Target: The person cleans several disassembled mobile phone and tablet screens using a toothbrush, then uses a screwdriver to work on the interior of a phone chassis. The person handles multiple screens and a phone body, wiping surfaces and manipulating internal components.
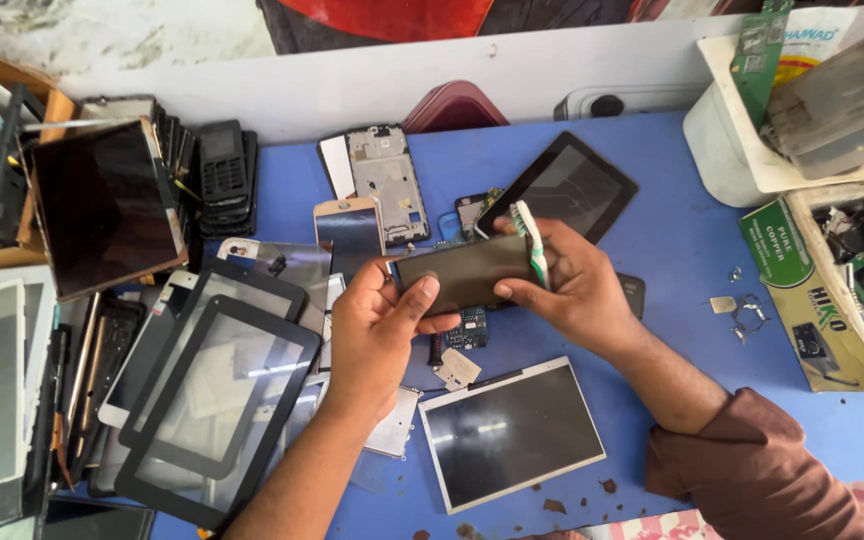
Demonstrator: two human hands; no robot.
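Dark glass fills the middle of my view: a phone screen panel [464,272] that I hold flat between both hands, a little above the blue surface [682,250]. My left hand [377,325] grips its left end, thumb pressed on the top face and fingers curled under. My right hand [572,290] clasps the right end, and under those same fingers I pinch a white and green toothbrush [530,240], its head lying across the panel's right edge.

Directly beneath the panel a small blue circuit board [470,328] rests on the surface, with a pale tag [459,368] just beside it. Nearer to me lies a silver-framed tablet display [510,432], face up. To my left, two empty black tablet bezels [217,400] overlap each other on a heap of other screens. Beyond my hands I see a black tablet glass [572,185] set at an angle, a bare phone frame [387,180] and a gold-edged phone screen [350,235]. At the far left, a large dark display [102,205] leans next to a stack of black keypad phones [224,175]. On my right, a green and white cardboard box [812,300] sits at the edge of the surface, holding small parts.
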